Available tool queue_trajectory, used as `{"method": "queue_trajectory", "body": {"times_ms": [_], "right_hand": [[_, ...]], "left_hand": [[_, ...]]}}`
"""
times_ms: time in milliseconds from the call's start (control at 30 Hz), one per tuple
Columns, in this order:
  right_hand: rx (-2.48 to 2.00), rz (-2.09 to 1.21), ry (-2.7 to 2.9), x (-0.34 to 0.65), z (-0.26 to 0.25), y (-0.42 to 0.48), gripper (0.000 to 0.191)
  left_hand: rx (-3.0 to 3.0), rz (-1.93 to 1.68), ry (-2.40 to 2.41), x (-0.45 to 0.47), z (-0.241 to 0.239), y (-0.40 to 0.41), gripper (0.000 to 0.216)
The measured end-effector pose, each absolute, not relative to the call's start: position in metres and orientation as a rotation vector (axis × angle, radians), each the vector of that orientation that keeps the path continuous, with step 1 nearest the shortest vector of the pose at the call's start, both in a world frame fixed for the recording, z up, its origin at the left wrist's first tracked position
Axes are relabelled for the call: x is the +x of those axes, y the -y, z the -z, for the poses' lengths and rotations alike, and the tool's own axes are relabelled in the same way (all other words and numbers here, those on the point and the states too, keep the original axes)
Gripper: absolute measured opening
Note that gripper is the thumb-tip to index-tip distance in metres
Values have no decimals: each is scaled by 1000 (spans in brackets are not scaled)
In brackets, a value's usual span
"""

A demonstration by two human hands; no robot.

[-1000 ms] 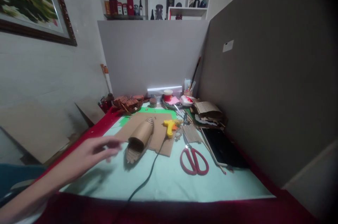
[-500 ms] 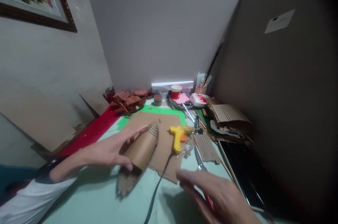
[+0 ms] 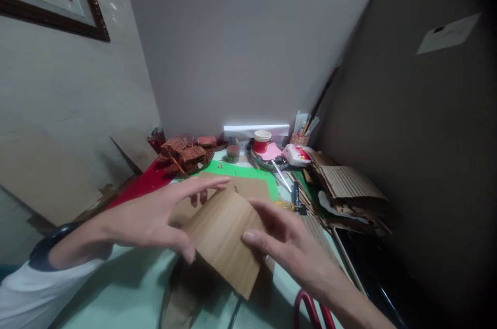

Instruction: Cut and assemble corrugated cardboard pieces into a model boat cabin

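At the centre of the frame, a curved cardboard sheet (image 3: pixel 229 243) is held at a tilt above the counter (image 3: pixel 112 287). The right hand (image 3: pixel 291 246) grips its right edge, thumb on top and fingers behind. The left hand (image 3: pixel 155 218) is spread wide at its left edge; I cannot tell whether the thumb touches. Low and left of centre, partly under the sheet, lies a boat-shaped cardboard piece (image 3: pixel 178 295).

The sheet could crease, I think, if the right thumb presses hard, or swing loose, since the left hand offers no clear hold. Lowered carelessly, it might bump the piece beneath. Red-handled scissors (image 3: pixel 310 311) lie at the bottom, right of centre, near the right forearm, which could knock them. Just beyond the right hand, a yellow glue gun (image 3: pixel 285 205), mostly hidden, might be nudged by the knuckles.
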State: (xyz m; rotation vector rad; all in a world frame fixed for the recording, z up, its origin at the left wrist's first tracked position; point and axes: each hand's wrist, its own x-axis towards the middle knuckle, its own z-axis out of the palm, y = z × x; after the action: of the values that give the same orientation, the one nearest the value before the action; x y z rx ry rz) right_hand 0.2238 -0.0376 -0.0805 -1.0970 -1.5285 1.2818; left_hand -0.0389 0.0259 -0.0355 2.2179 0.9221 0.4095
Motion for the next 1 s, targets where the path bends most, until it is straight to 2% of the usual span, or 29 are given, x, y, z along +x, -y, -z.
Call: {"method": "queue_trajectory", "body": {"times_ms": [167,267,367,467,667,767,1000], "right_hand": [[-839,-1411,1206,232,73,40,35],[-686,-1353,1089,235,75,37,26],[-737,-1248,997,237,79,34,33],[-826,-1200,962,237,82,34,43],[-811,-1248,1136,233,81,37,26],[-815,-1262,1165,232,82,38,25],[-966,-1128,1217,237,76,37,21]], "left_hand": [[2085,-509,-813,-16,28,-30,90],[1822,-803,-816,6,30,-29,77],[1374,-992,-893,27,34,-22,59],[1154,-968,-805,40,33,-14,47],[1132,-1037,-821,45,41,-12,22],[1215,-1069,-869,45,52,-14,21],[1287,-947,-873,41,68,-10,47]]}}
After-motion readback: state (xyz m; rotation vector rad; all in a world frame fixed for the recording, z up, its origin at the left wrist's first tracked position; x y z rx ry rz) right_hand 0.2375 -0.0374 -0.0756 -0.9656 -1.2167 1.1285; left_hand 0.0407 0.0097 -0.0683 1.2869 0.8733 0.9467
